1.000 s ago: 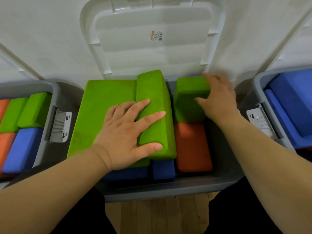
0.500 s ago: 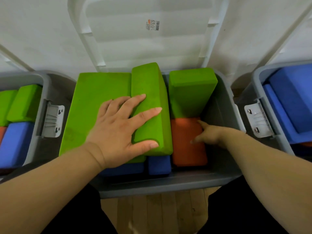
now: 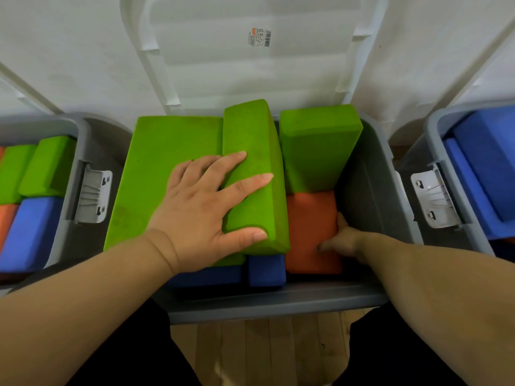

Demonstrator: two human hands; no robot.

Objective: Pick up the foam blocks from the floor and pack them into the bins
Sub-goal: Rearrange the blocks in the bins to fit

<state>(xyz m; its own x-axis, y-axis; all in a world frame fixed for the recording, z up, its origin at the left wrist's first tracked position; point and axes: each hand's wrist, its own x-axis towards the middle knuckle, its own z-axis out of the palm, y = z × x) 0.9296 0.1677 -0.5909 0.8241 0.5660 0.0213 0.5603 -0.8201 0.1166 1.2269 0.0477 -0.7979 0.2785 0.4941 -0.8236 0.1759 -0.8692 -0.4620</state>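
Over the middle bin [image 3: 372,190]: left grip [image 3: 206,207] flat, released, steadying edge-up green block [image 3: 253,135]
Right grip [image 3: 342,240]: clasping orange block [image 3: 309,218] edge
Risk: tugging orange may topple rear green block [image 3: 317,146]

Soft even indoor light, slight blur, wide-angle edge distortion

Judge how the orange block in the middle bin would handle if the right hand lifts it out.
The orange block looks like thick matte foam, so it is probably light for its size and not slippery. Its edges look square where the right hand grips it, so it is likely stiff. It lies close against the narrow green block, so it may drag coming out.
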